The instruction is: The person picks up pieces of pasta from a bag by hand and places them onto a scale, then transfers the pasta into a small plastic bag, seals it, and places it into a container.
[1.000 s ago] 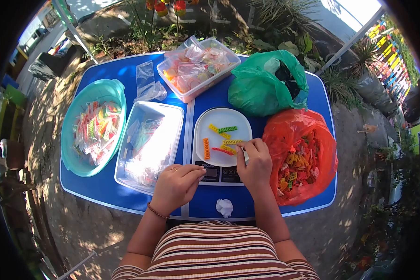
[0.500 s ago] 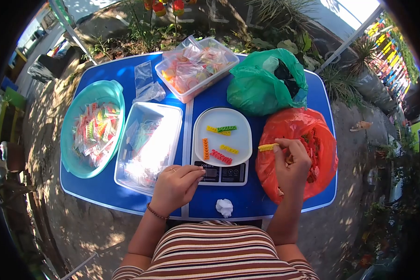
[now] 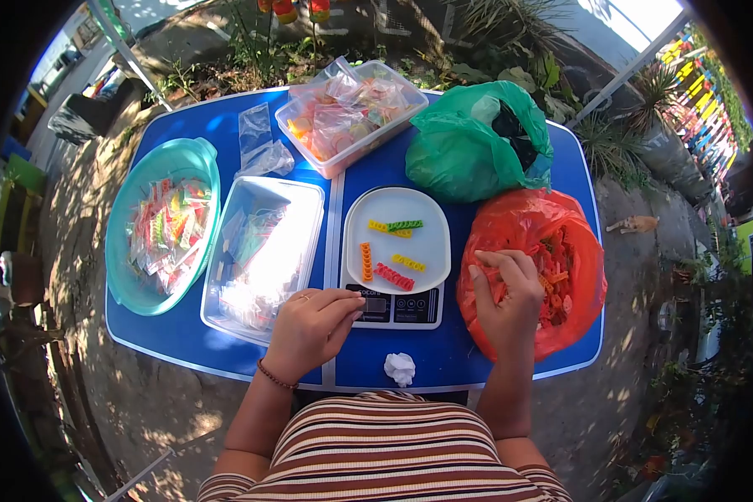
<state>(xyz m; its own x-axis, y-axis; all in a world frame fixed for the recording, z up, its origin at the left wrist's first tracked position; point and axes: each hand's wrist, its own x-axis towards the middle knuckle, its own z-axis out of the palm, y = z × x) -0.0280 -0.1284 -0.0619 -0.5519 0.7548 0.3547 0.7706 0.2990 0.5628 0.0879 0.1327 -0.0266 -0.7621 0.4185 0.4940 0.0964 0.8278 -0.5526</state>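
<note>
A white kitchen scale point(image 3: 432, 324) stands before me, with a white tray point(image 3: 397, 205) on top. Several ridged, twisted pieces lie on the tray: a green piece point(image 3: 406, 225) across a yellow one, an orange piece point(image 3: 366, 262), a red piece point(image 3: 394, 277) and another yellow piece point(image 3: 408, 263). My left hand point(image 3: 314, 326) is closed by the scale's display, fingertips pressed together; whether anything is between them I cannot make out. Over the red plastic bag point(image 3: 485, 322), my right hand point(image 3: 509, 293) has thumb and fingers apart, with nothing visible between them. Colored pieces fill the bag.
Left stand a teal basin point(image 3: 121, 280) and a white container point(image 3: 318, 213), both with small packets. A tub point(image 3: 364, 155) of bagged items and a green plastic bag point(image 3: 452, 159) are behind. Clear plastic bags point(image 3: 255, 138) and a crumpled white wad point(image 3: 400, 369) lie on the blue table point(image 3: 176, 347).
The yellow piece that was in my right fingers is no longer there, and those fingers have parted. My left hand stays by the scale display. The view has shifted slightly.
</note>
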